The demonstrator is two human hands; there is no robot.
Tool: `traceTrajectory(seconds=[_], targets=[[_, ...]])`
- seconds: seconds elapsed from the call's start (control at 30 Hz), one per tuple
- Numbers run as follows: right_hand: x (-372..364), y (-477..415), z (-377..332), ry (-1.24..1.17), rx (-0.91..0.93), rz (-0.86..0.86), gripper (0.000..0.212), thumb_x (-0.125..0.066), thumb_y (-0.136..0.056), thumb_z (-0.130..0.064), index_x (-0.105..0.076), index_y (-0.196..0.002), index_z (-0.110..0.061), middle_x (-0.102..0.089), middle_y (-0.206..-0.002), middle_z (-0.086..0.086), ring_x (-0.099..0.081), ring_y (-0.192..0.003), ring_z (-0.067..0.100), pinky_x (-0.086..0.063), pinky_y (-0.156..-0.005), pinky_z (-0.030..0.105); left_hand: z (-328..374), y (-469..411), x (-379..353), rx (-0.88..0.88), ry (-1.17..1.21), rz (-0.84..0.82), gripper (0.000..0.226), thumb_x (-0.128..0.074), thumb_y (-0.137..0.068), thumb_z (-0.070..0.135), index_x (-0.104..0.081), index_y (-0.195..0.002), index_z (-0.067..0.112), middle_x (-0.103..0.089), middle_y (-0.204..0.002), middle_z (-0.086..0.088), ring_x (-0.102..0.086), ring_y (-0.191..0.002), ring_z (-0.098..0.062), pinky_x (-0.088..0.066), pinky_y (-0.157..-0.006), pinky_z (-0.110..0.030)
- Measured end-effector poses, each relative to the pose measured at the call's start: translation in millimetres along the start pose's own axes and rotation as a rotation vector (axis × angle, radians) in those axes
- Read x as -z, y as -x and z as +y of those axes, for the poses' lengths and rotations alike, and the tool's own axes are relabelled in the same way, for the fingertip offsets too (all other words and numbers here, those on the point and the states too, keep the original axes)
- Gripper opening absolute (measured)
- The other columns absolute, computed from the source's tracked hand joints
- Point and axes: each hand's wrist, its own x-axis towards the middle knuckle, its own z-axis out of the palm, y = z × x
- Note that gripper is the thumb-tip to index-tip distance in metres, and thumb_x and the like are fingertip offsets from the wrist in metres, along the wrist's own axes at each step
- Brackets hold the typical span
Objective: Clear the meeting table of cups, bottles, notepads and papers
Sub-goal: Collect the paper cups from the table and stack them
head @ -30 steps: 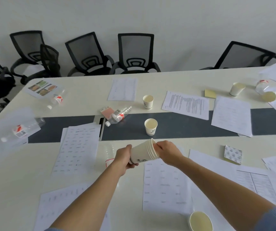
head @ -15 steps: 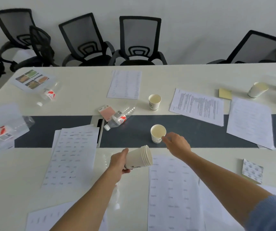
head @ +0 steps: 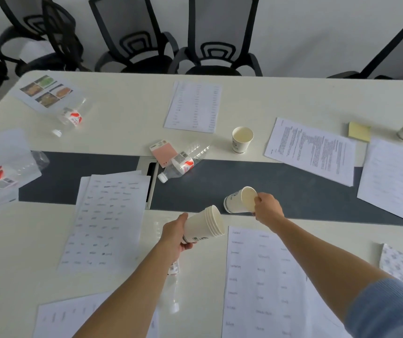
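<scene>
A dark strip (head: 293, 186) runs across the middle of the table (head: 122, 113), and everything here is placed from it. On the near side of the strip, just short of its edge, the left hand (head: 174, 234) holds a stack of paper cups (head: 204, 226) on its side, fingers curled round the base and the open mouths turned toward the strip. Over the strip's near edge the right hand (head: 267, 208) pinches the rim of a single paper cup (head: 240, 200), thumb and fingers closed on the lip. The cup is tilted with its mouth toward the hand; whether its base touches the strip cannot be told. The two sets of cups are close but apart. Just beyond the strip's far edge an upright cup (head: 242, 139) stands alone. A clear bottle (head: 183, 164) lies across that far edge, its cap over the strip, with a pink notepad (head: 162, 152) touching it. A printed page (head: 312, 152) overlaps the far edge further right, and a yellow sticky pad (head: 359, 131) lies beyond the strip there. A pile of sheets (head: 107, 220) crosses the near edge to the left of the left hand. Another bottle (head: 173, 289) lies on the near side of the strip, partly under the left forearm.
</scene>
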Motion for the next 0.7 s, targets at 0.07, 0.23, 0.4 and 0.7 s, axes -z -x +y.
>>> traceTrajectory(seconds=[0.07,0.23,0.4,0.7], targets=[[4.7,7.6,0.1,-0.094,0.052,0.014,0.029,-0.034,-0.101,-0.021,-0.059,-0.108,-0.010,-0.064,-0.098,0.011,-0.064,-0.080,0.027,-0.058,-0.072,0.044,0.7,2.1,0.2,-0.008,0.014,0.009,0.031,-0.058,-0.092,0.036,-0.057,-0.108,0.009,-0.064,-0.103,-0.021,-0.062,-0.083,-0.036,-0.050,-0.057,-0.034],[19.4,40.3,-7.2,-0.216,0.201,-0.056,0.033,-0.031,-0.103,-0.027,-0.059,-0.101,-0.008,-0.065,-0.104,0.011,-0.060,-0.082,0.028,-0.053,-0.064,0.037,6.2,15.6,-1.1,-0.060,0.050,0.012,0.034,-0.056,-0.094,0.036,-0.058,-0.110,0.007,-0.064,-0.104,-0.023,-0.061,-0.079,-0.036,-0.048,-0.052,-0.033],[25.9,69.6,-13.2,-0.093,0.321,-0.109,0.034,-0.034,-0.101,-0.030,-0.047,-0.074,-0.016,-0.063,-0.085,0.011,-0.045,-0.063,0.019,-0.040,-0.058,0.035,13.9,37.0,-8.7,-0.103,0.021,-0.027,0.033,-0.053,-0.096,0.038,-0.058,-0.108,0.007,-0.066,-0.100,-0.022,-0.062,-0.075,-0.032,-0.048,-0.052,-0.032],[20.0,93.9,-31.6,0.151,0.475,-0.153,0.036,-0.036,-0.103,-0.030,-0.041,-0.068,-0.024,-0.052,-0.066,-0.003,-0.047,-0.059,0.013,-0.037,-0.055,0.026,22.4,50.7,-20.5,-0.202,-0.090,-0.009,0.036,-0.053,-0.093,0.039,-0.056,-0.114,0.010,-0.064,-0.103,-0.018,-0.066,-0.086,-0.033,-0.051,-0.053,-0.030]])
